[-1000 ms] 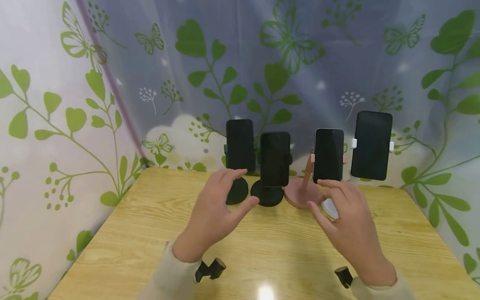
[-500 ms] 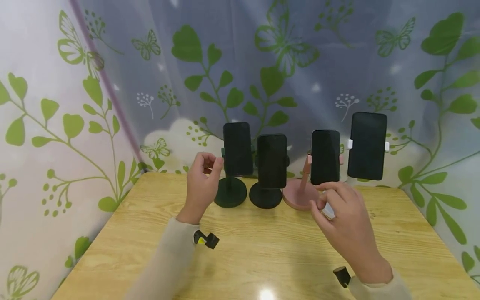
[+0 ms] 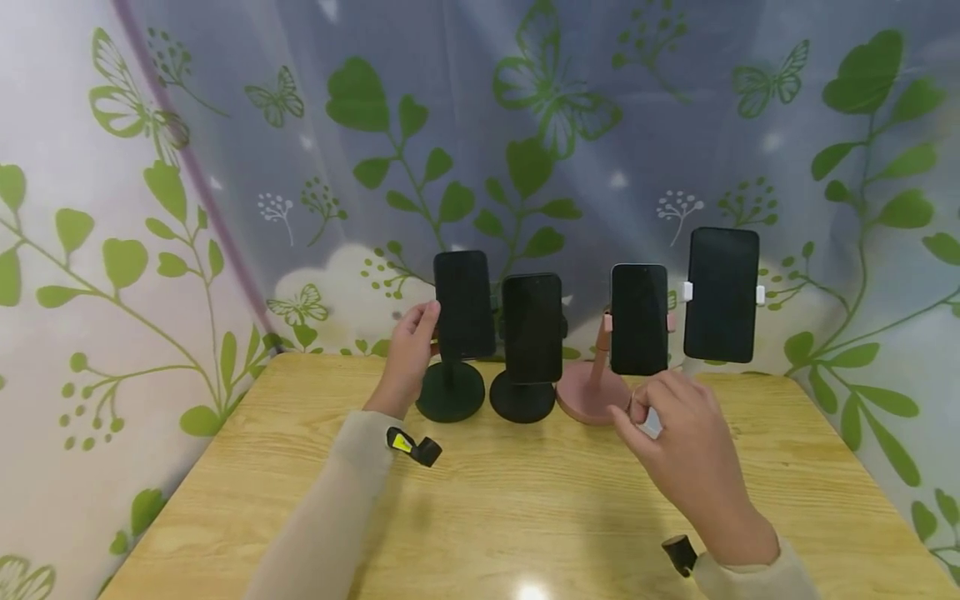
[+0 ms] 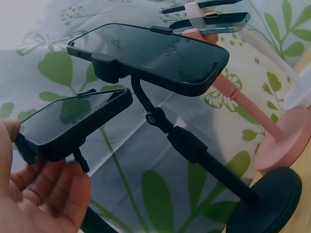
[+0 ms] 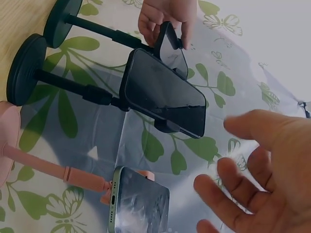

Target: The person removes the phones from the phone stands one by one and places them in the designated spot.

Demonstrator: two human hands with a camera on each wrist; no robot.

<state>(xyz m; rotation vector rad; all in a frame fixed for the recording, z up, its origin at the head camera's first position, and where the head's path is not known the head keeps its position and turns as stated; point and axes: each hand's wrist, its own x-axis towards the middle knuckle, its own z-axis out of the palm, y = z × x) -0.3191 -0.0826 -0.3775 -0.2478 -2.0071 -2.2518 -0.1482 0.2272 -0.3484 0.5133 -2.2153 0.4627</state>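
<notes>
My left hand (image 3: 408,358) holds the leftmost smartphone (image 3: 465,304) by its left side, where the dark green phone stand (image 3: 450,402) clamps it. In the left wrist view the thumb is at the phone's edge and the fingers curl beneath the clamp. A second smartphone (image 3: 532,329) sits in a black phone stand (image 3: 522,407) beside it. My right hand (image 3: 686,433) hovers in front of the pink phone stand (image 3: 585,398) and its smartphone (image 3: 639,321), fingers loosely bent. In the right wrist view that hand holds nothing and is apart from the phones.
At the far right a larger phone (image 3: 722,296) stands in white clamps, its base mostly hidden behind my right hand. All stands are on a wooden table (image 3: 480,517), close to a leaf-patterned curtain (image 3: 450,125). A black wrist camera (image 3: 427,452) is on my left sleeve.
My left hand has moved from in front of the green and black stands, out left, then up to the leftmost phone's side and taken hold. The right hand has barely moved.
</notes>
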